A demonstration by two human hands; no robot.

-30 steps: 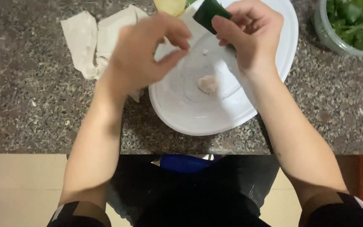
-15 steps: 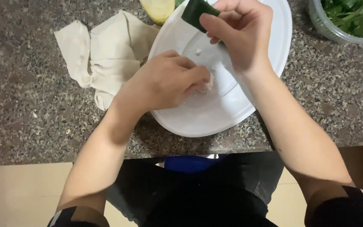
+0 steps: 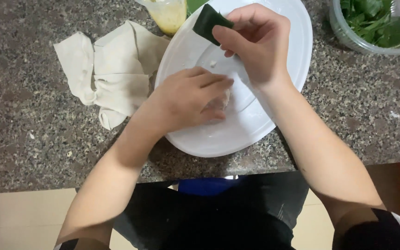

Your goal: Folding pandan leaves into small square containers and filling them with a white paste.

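Two bare hands work over a white oval plate (image 3: pixel 274 115) that sits on a speckled grey stone surface (image 3: pixel 24 139), close to its near edge. Only the head view is at hand, looking straight down.

In that view the left hand (image 3: pixel 188 99) lies palm down on the plate's middle, its fingers curled and closed over a small pale lump of food (image 3: pixel 222 101), of which only a sliver shows past the fingertips. The right hand (image 3: pixel 255 44) is raised above the far half of the plate and pinches a folded dark green leaf piece (image 3: pixel 209 23) between thumb and fingers; the leaf sticks out to the left of the hand, tilted. A tiny pale crumb (image 3: pixel 213 63) lies on the plate between the two hands.

Left of the plate, touching or just beside its rim, a crumpled off-white cloth (image 3: pixel 107 74) is spread on the surface. At the top edge, just beyond the plate, stands a clear container holding something yellow (image 3: pixel 168 15), cut off by the frame. At the top right corner, apart from the plate, a clear round tub (image 3: pixel 348 39) holds green leaves (image 3: pixel 380 21).

Below the surface's edge the person's dark clothing and a blue item (image 3: pixel 207 185) show, with pale floor tiles (image 3: pixel 15 222) to either side. Both forearms are bare, with dark sleeves at the bottom corners.
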